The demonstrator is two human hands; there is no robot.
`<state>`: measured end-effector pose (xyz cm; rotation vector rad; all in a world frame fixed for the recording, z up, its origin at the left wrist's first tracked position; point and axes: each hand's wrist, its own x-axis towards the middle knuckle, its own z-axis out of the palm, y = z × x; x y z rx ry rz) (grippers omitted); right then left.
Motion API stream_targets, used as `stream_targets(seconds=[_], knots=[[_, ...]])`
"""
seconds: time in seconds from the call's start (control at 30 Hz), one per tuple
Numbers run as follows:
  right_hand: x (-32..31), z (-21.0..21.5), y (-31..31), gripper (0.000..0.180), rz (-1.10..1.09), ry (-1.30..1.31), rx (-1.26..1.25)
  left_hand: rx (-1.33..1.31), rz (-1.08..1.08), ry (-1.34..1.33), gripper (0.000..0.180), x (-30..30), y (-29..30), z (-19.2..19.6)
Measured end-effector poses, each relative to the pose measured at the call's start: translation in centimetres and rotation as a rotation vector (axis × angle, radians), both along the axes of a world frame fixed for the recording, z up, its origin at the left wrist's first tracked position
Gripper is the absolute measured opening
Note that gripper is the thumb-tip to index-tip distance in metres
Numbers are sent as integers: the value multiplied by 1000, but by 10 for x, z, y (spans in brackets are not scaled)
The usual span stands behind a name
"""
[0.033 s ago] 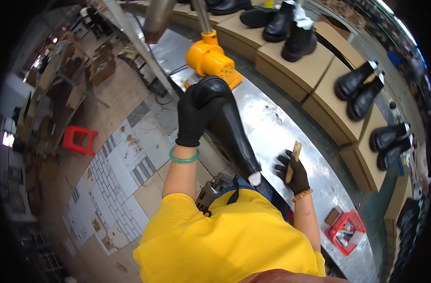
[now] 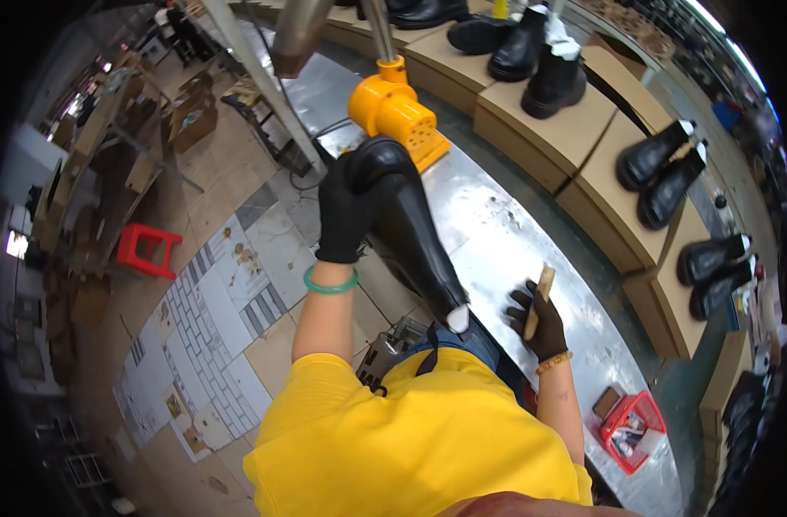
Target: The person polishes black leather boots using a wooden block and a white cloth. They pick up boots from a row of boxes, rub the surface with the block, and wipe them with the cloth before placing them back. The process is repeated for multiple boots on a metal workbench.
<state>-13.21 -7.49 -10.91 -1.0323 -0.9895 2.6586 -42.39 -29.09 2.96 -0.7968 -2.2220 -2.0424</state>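
My left hand [image 2: 346, 211], in a black glove, is closed around the foot end of a tall black leather boot [image 2: 410, 237]. The boot slants down toward my lap, and a white piece [image 2: 458, 319] shows at its lower end. Over the metal bench on the right, my right hand [image 2: 541, 326], also gloved in black, holds a short light-brown wooden stick or handle [image 2: 542, 297] against its palm. Its fingers are partly spread and point left, apart from the boot. Whether the stick has a working end cannot be seen.
A yellow machine with a perforated round nozzle [image 2: 402, 121] stands on the metal bench [image 2: 488, 224] beyond the boot. Cardboard boxes [image 2: 540, 129] bear black shoes [image 2: 553, 82] along the bench's far side. A red basket [image 2: 634, 431] sits at right; a red stool [image 2: 148, 250] stands left.
The whole view has shifted slightly. The boot's lower end has moved a little to the left; both hands keep their hold.
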Motion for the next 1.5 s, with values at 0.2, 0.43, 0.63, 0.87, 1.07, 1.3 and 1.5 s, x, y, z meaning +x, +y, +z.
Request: stream_targets(seconds=[0.2,0.43,0.63,0.87,1.07,1.3,1.5], knots=[[14,-13,4,48,-26,-57,-16,-328,334,111,48,-77,-50,-3],[11,-10,6,51,-33,-73,-25,-405,430,214,54,-137,-61,-10],[13,-16,6,54,-61,-73,-7,-247,400,150,53,-143,-64,-13],[-2,-3,3,42,-40,-159,224,62,51,46,40,-68,-28,-16],[-22,61,8,42,2,-112,552,284,-400,-138,48,-2,49,-14],[-37,172,17,45,19,155,836,156,-846,-116,63,44,124,-13],[-32,191,25,40,43,34,1177,51,-1039,-88,68,68,159,-25]])
